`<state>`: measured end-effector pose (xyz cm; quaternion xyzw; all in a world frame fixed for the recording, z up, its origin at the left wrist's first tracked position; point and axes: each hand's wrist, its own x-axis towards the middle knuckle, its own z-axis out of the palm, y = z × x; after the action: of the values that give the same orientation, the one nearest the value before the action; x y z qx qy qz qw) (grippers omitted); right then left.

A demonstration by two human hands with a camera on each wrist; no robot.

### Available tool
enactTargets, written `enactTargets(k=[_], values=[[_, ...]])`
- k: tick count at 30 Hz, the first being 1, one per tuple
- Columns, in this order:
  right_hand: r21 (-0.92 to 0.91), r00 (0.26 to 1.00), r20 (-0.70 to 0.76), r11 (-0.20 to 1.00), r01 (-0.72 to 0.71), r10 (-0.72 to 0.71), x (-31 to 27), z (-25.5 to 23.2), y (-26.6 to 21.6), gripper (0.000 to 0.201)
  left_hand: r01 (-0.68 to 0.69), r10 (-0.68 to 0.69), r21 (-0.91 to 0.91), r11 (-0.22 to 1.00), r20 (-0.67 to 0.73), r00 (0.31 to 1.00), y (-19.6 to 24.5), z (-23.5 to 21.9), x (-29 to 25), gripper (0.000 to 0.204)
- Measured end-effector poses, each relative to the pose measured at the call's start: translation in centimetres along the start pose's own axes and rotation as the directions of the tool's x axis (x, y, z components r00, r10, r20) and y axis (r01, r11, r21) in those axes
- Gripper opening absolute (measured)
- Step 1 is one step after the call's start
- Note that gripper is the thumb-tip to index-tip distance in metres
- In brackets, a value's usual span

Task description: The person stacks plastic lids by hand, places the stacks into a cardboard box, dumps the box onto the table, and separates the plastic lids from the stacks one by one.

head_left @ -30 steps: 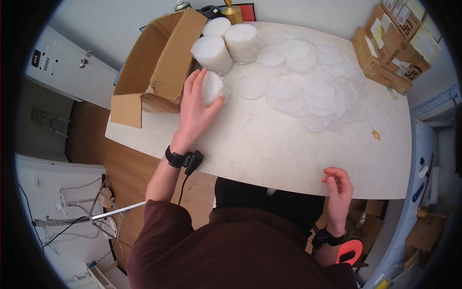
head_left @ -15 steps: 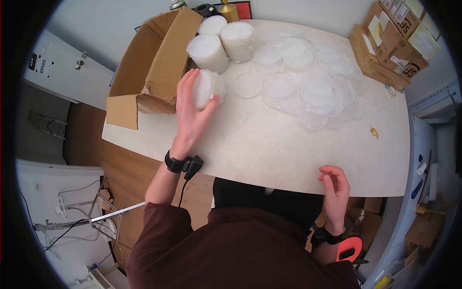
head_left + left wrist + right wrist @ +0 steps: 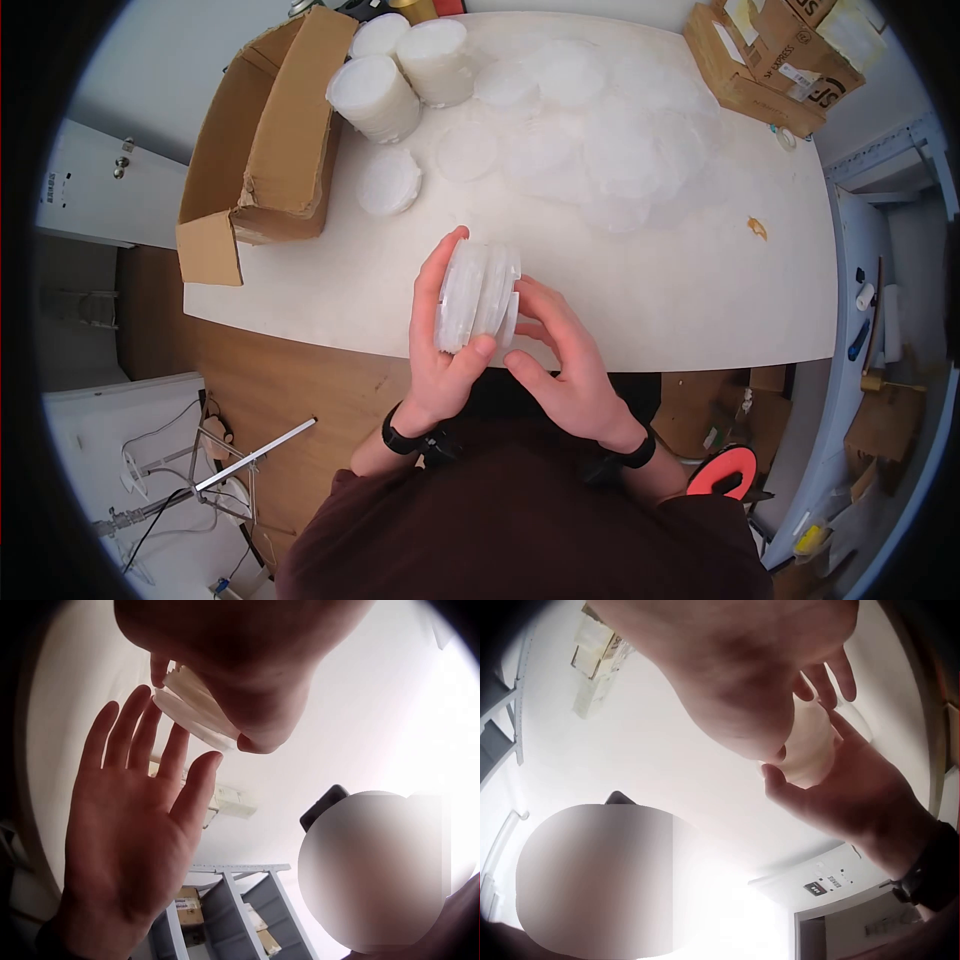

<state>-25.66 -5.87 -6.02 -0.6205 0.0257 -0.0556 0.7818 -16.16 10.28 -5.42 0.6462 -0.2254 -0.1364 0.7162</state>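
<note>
My left hand (image 3: pixel 435 375) grips a short stack of round, translucent plastic lids (image 3: pixel 478 295), turned on edge in front of my body. Its thumb lies along the near side and its fingers reach around the left face. At the stack's other face is my right hand (image 3: pixel 578 375), fingers extended and fingertips right at the lids' rims. Seen from the left wrist, the right palm (image 3: pixel 127 832) faces the lids with its fingers spread. In the right wrist view, the left hand (image 3: pixel 847 787) cups the pale stack (image 3: pixel 814 746).
Another low stack of lids (image 3: pixel 390 182) lies near the open cardboard box (image 3: pixel 290 130). Behind it stand taller lid stacks (image 3: pixel 375 100). Many loose lids (image 3: pixel 610 150) spread over the white table (image 3: pixel 700 300). Shipping cartons (image 3: pixel 770 60) sit at the back right.
My left hand has carried a stack of lids from beside the box towards my body. My right hand has come up and left to meet it. The head view has shifted.
</note>
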Motion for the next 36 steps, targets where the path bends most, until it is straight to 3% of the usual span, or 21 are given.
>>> enactTargets(k=[1, 4, 5, 7, 10, 16, 23, 25, 29, 31, 32, 34, 36], values=[[-0.235, 0.994, 0.029, 0.966, 0.107, -0.103, 0.0, 0.0, -0.1, 0.065, 0.007, -0.011, -0.08, 0.997, -0.046, 0.999, -0.3, 0.4, -0.6, 0.11], [-0.309, 0.992, 0.029, 0.943, 0.124, -0.121, -0.6, -0.5, -0.2, 0.07, 0.094, -0.108, -0.255, 0.962, -0.041, 0.993, -0.8, 1.4, -1.9, 0.117], [-0.314, 0.995, 0.022, 0.944, 0.104, -0.102, -0.9, -0.6, -0.2, 0.07, 0.109, -0.124, -0.267, 0.958, -0.039, 0.991, -0.9, 1.7, -2.3, 0.117], [-0.418, 0.974, 0.021, 0.883, 0.213, -0.225, -1.2, -0.6, -0.5, 0.071, 0.123, -0.145, -0.308, 0.943, -0.048, 0.988, -1.1, 2.1, -2.8, 0.121], [-0.493, 0.977, 0.031, 0.847, 0.199, -0.211, -1.5, -0.7, -0.9, 0.068, 0.15, -0.159, -0.309, 0.939, -0.004, 0.987, -1.2, 1.9, -3.1, 0.123], [-0.464, 0.96, -0.004, 0.852, 0.245, -0.278, -1.8, -1.0, -0.7, 0.042, 0.163, -0.155, -0.317, 0.934, 0.051, 0.987, -1.7, 1.5, -3.3, 0.125], [-0.374, 0.952, -0.003, 0.884, 0.282, -0.305, -2.1, -1.9, -0.4, 0.028, 0.226, -0.227, -0.417, 0.88, 0.047, 0.973, -1.2, 2.0, -2.8, 0.126], [-0.316, 0.954, -0.115, 0.921, 0.23, -0.278, -2.5, -2.0, -0.6, 0.025, 0.331, -0.365, -0.438, 0.836, 0.008, 0.931, -0.9, 2.3, -2.6, 0.125], [-0.341, 0.953, -0.191, 0.926, 0.159, -0.234, -2.7, -3.7, -2.0, 0.019, 0.424, -0.444, -0.562, 0.71, 0.109, 0.889, -0.5, 2.1, -2.3, 0.12], [-0.24, 0.928, -0.316, 0.963, 0.121, -0.195, -2.0, -4.9, -2.8, 0.013, 0.428, -0.488, -0.629, 0.649, 0.089, 0.868, -0.2, 2.2, -2.0, 0.116], [-0.247, 0.926, -0.315, 0.96, 0.13, -0.207, -1.3, -5.5, -3.5, 0.013, 0.423, -0.478, -0.63, 0.651, 0.093, 0.874, -0.3, 2.0, -1.9, 0.116], [-0.331, 0.847, -0.432, 0.928, 0.17, -0.309, 0.8, -7.1, -5.3, 0.011, 0.419, -0.465, -0.633, 0.651, 0.104, 0.879, -0.8, 1.8, -1.9, 0.114], [-0.582, 0.817, -0.352, 0.791, 0.191, -0.457, 3.7, -9.2, -6.1, 0.018, 0.416, -0.444, -0.634, 0.652, 0.126, 0.887, -1.0, 1.8, -2.0, 0.114]])
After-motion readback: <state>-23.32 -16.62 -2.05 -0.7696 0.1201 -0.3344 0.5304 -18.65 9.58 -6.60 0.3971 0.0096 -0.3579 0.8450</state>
